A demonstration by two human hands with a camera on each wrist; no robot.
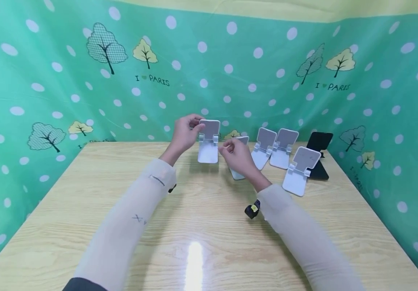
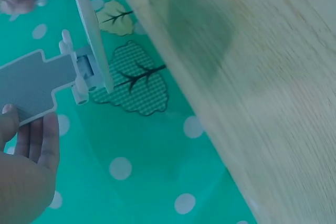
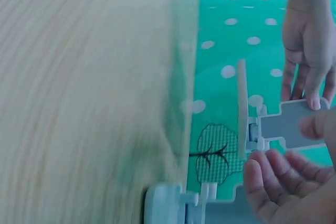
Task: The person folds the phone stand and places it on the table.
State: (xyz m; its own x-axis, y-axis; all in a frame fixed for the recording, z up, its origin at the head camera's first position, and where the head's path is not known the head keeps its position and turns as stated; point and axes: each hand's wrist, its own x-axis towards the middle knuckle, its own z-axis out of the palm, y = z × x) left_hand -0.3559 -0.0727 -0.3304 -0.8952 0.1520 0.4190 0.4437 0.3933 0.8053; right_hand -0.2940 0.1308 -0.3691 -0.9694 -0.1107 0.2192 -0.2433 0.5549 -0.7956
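Between the thumb and fingers of my left hand (image 1: pixel 185 131) is a white folding phone stand (image 1: pixel 208 152), pinched by the side of its grey upper plate. The stand is unfolded, and the left wrist view shows its hinge and the base edge-on. It appears raised off the table. To its right, my right hand (image 1: pixel 238 157) has loosely bent fingers, with a gap between thumb and fingertips in the right wrist view (image 3: pixel 291 182). Behind that hand stands another white phone stand (image 1: pixel 244 140), partly hidden; whether the hand touches it I cannot tell.
Farther right on the wooden table (image 1: pixel 121 169) are more white phone stands, including one in front (image 1: pixel 295 181), and a black stand (image 1: pixel 319 141) near the right edge. A green dotted cloth (image 1: pixel 227 89) hangs behind the table and along its sides.
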